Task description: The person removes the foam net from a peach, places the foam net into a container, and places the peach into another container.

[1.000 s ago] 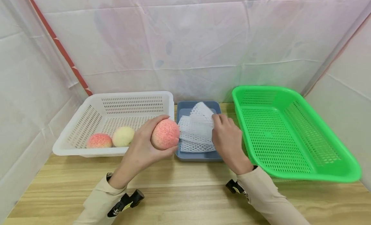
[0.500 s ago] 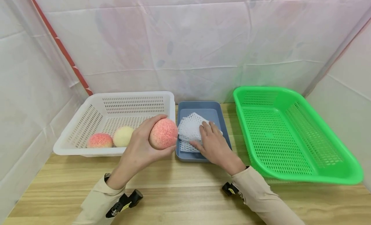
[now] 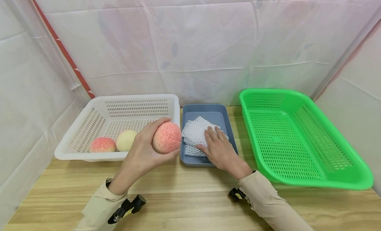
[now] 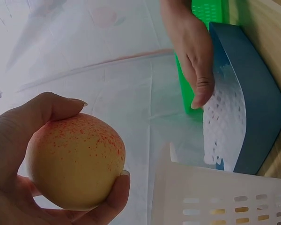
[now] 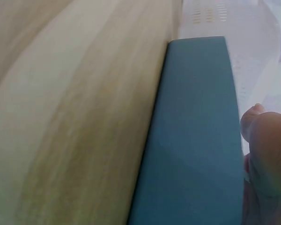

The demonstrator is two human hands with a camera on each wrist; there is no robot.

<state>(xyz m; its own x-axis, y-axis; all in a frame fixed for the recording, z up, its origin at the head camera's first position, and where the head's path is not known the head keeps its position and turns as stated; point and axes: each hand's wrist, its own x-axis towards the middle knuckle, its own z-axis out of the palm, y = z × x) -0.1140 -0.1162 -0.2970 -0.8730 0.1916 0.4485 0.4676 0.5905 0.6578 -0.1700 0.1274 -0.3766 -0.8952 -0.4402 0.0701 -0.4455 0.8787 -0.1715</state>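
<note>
My left hand (image 3: pixel 141 155) grips a round pink-speckled peach (image 3: pixel 167 137), thumb and fingers curled around its sides. The left wrist view shows its yellowish underside, and the peach (image 4: pixel 77 161) is held up off the table. In the blue-grey tray (image 3: pixel 221 115), white foam fruit nets (image 3: pixel 194 133) lie in a flat pile. My right hand (image 3: pixel 218 150) rests on their right part, fingers fairly straight and slightly spread. In the right wrist view the tray wall (image 5: pixel 192 131) hides most of the right hand (image 5: pixel 271 145) and the nets.
A white slotted basket (image 3: pixel 134 97) stands at the left, holding a pink peach (image 3: pixel 102 144) and a pale yellow peach (image 3: pixel 126 140). At the right stands a large green basket (image 3: pixel 276 138). All rest on a wooden table (image 3: pixel 184 201), with white sheeting behind.
My right hand was lifting a foam net by its edge; the net has come down onto the pile and the hand now lies on it, fingers extended. The left hand holds the peach almost still.
</note>
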